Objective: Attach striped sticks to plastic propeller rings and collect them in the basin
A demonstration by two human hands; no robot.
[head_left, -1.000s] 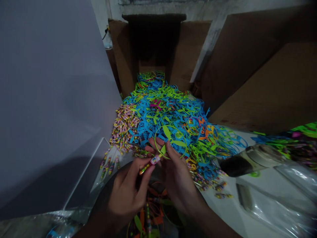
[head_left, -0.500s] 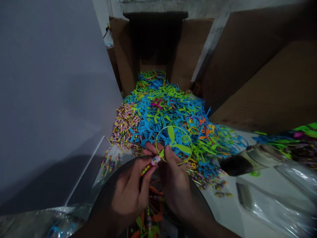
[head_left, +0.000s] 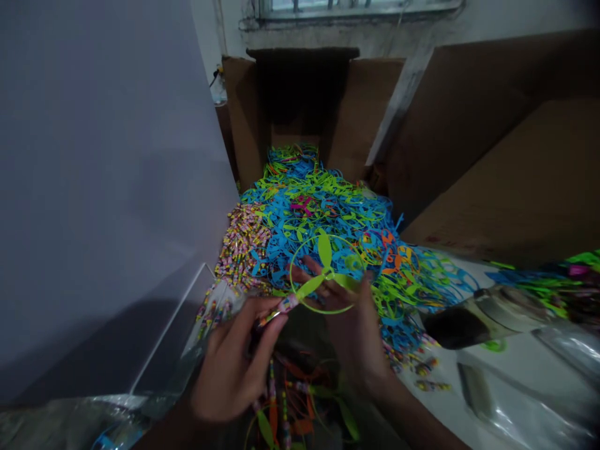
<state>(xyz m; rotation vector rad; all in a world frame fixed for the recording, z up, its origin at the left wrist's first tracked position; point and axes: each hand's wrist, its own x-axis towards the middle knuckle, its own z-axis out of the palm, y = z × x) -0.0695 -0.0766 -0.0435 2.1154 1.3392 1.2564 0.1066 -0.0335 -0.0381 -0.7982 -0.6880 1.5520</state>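
Note:
My left hand [head_left: 233, 359] is shut around a thin beaded stick [head_left: 276, 310] with a pink and white collar. My right hand [head_left: 355, 331] holds a lime green plastic propeller ring [head_left: 324, 273] from behind, fingers showing through the ring. The ring's stem meets the stick's collar between my hands. Beyond them lies a heap of blue and green propeller rings [head_left: 319, 215]. A pile of loose beaded sticks [head_left: 241, 250] sits to its left. Below my hands, a dark round container [head_left: 300, 381] holds orange and green pieces.
A grey panel [head_left: 94, 187] fills the left, with a clear acrylic sheet [head_left: 175, 331] at its foot. Brown cardboard sheets [head_left: 506, 181] wall the right and back. A plastic bag [head_left: 515, 400] and a dark-ended object [head_left: 454, 328] lie at lower right.
The green ring has turned and its stem now lines up with the stick, which points further left. My hands have moved slightly apart, and the view has tilted up a little.

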